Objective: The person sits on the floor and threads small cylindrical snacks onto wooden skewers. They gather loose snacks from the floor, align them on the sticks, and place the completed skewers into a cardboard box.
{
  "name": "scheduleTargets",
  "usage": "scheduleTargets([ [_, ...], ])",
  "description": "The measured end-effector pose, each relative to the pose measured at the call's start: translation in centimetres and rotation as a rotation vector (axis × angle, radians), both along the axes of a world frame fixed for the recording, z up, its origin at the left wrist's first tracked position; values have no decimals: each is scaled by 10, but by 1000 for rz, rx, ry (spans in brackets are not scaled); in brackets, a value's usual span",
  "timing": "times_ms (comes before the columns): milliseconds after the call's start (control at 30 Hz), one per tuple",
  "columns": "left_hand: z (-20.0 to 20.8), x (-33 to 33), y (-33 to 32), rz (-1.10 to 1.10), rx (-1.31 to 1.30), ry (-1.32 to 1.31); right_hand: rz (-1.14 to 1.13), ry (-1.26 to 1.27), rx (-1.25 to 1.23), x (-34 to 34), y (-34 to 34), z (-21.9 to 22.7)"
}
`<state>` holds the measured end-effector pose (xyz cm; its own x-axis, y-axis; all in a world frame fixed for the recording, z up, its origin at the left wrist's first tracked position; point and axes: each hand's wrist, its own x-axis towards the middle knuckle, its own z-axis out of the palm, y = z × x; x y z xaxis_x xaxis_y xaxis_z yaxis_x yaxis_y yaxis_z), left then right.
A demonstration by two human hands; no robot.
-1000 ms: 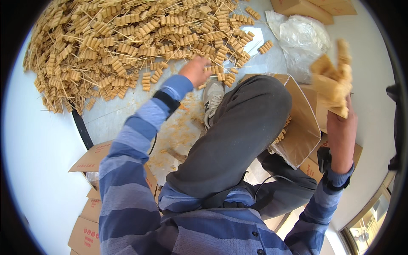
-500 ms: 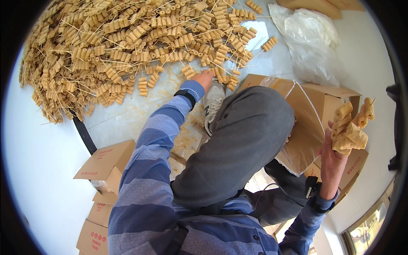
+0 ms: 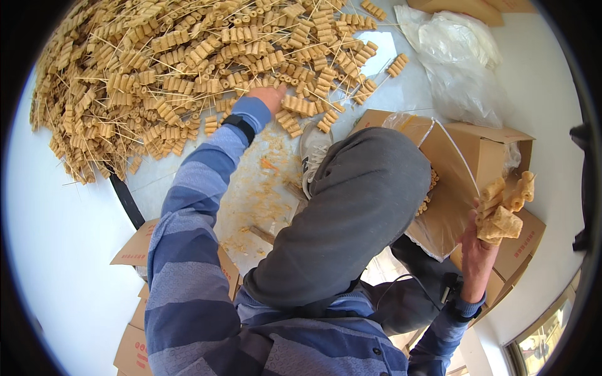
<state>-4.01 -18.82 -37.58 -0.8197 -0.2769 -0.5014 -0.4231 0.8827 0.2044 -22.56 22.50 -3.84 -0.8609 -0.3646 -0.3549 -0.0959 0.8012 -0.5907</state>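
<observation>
A large heap of skewers (image 3: 207, 50), each with tan, tube-like rolled pieces on a thin stick, spreads over the floor at the far left. My left hand (image 3: 269, 98) reaches the heap's near edge, beside a skewer (image 3: 300, 105) that lies against or close to it. The back of this hand hides its fingers, so whether they grip anything does not show. At the right, my right hand (image 3: 479, 249) is closed around a bunch of skewers (image 3: 500, 216), their tan pieces pointing up. Just left of it stands an open carton lined with a clear plastic bag (image 3: 448, 182), with skewers (image 3: 431, 191) partly visible inside.
My bent knee (image 3: 382, 169) rises between my arms and covers part of the lined carton. Crumpled clear plastic (image 3: 458, 56) lies at the far right. More cartons (image 3: 135, 348) stand at the lower left. Crumbs (image 3: 266, 169) litter the floor by my shoe (image 3: 313, 150).
My left hand has moved left and slightly farther away along the heap's edge. My right hand, still holding its bunch, has come a little left and nearer.
</observation>
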Motion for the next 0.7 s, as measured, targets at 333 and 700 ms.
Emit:
scheduleTargets([
  [333,-35,6,-15,-32,-117,-123,-37,-26,37,3,-8,16],
  [700,103,39,-48,665,504,83,-168,-381,-270,48,-15,36],
])
